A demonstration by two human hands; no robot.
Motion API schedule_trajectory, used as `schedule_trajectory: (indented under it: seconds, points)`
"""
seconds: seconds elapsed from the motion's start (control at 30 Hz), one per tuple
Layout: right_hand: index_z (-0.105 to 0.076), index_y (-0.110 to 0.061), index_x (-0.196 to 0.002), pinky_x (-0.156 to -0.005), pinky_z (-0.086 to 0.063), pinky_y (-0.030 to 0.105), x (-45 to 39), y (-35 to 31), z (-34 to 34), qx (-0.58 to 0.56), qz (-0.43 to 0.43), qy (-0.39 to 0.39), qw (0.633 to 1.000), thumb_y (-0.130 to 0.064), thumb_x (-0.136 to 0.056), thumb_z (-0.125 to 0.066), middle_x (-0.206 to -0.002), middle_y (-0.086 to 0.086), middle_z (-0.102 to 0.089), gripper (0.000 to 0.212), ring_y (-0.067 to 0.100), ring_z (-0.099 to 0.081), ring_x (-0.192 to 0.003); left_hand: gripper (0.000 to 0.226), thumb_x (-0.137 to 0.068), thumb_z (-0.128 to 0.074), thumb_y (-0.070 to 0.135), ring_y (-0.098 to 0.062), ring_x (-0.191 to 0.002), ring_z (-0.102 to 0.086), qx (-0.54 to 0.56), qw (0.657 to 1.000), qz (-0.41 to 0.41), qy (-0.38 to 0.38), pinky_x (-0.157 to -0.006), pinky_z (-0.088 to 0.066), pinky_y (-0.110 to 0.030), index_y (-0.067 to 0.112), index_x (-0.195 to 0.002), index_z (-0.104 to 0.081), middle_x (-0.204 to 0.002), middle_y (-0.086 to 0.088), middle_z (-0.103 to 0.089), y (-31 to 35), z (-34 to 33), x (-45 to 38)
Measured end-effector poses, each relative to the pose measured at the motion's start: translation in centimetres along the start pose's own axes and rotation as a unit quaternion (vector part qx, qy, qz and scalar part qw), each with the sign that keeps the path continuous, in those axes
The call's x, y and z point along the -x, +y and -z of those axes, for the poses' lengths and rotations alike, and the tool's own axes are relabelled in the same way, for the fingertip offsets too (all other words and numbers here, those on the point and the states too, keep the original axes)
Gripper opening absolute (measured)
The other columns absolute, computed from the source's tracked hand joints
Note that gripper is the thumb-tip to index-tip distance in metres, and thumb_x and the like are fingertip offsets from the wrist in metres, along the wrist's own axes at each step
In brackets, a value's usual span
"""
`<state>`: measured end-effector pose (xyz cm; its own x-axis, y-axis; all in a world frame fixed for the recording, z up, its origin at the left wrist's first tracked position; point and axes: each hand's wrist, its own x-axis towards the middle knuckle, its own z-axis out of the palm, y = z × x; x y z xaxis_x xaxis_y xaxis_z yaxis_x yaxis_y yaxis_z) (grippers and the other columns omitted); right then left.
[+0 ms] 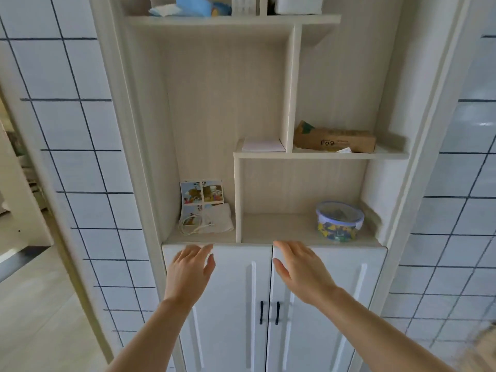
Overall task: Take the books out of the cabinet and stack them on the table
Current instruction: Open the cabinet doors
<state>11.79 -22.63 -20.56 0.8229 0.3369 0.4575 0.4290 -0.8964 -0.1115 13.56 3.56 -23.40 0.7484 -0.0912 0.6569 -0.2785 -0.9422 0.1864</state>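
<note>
A pale wood cabinet (pixel 264 244) fills the middle of the head view, with open shelves above two closed white doors. A thin picture book (pixel 201 194) leans against the back of the lower left shelf. My left hand (pixel 189 272) is raised in front of the left door (pixel 217 304), just below the shelf edge, fingers apart and holding nothing. My right hand (pixel 300 269) hovers in front of the right door (pixel 327 304), also open with nothing in it. Two black handles (pixel 269 312) sit where the doors meet. No table is in view.
A cloth pouch with a cord (pixel 212 220) lies before the picture book. A round lidded container (pixel 339 221) stands on the lower right shelf, a brown cardboard box (pixel 335 140) above it, white paper (pixel 264 145) beside that. Tiled walls flank the cabinet; floor opens at left.
</note>
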Motion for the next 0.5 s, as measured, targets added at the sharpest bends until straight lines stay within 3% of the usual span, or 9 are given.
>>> schedule_trajectory:
  seconds: [0.17, 0.37, 0.5]
  points:
    - [-0.045, -0.013, -0.135, -0.092, -0.043, 0.033, -3.5, 2.5, -7.1, -0.002, -0.053, -0.104, 0.993, -0.034, -0.099, -0.038, -0.123, 0.003, -0.059, 0.042, 0.026, -0.053, -0.115, 0.027, -0.074, -0.081, 0.015, -0.021, -0.084, -0.072, -0.009, 0.994, 0.016, -0.106, -0.072, -0.058, -0.033, 0.013, -0.100, -0.076, -0.084, 0.000, -0.076, -4.8, -7.5, -0.5]
    - [-0.045, -0.012, -0.134, -0.093, -0.045, 0.034, -7.4, 5.1, -13.9, -0.020, -0.101, -0.165, 0.981, -0.031, -0.100, -0.038, -0.127, 0.003, -0.056, 0.039, 0.023, -0.050, -0.118, 0.035, -0.094, -0.057, 0.023, -0.020, -0.123, -0.055, 0.025, 0.978, 0.072, -0.193, -0.099, -0.046, -0.036, 0.015, -0.127, -0.062, -0.128, 0.002, -0.065, -8.2, -15.1, -2.8]
    - [-0.040, -0.013, -0.137, -0.090, -0.046, 0.033, -9.7, 6.6, -17.1, -0.021, -0.110, -0.194, 0.975, -0.030, -0.100, -0.037, -0.131, 0.002, -0.051, 0.041, 0.022, -0.047, -0.119, 0.026, -0.089, -0.059, 0.011, -0.020, -0.117, -0.058, 0.060, 0.977, 0.077, -0.187, -0.096, -0.046, -0.034, 0.012, -0.112, -0.070, -0.116, 0.000, -0.069, -8.5, -18.5, -4.9]
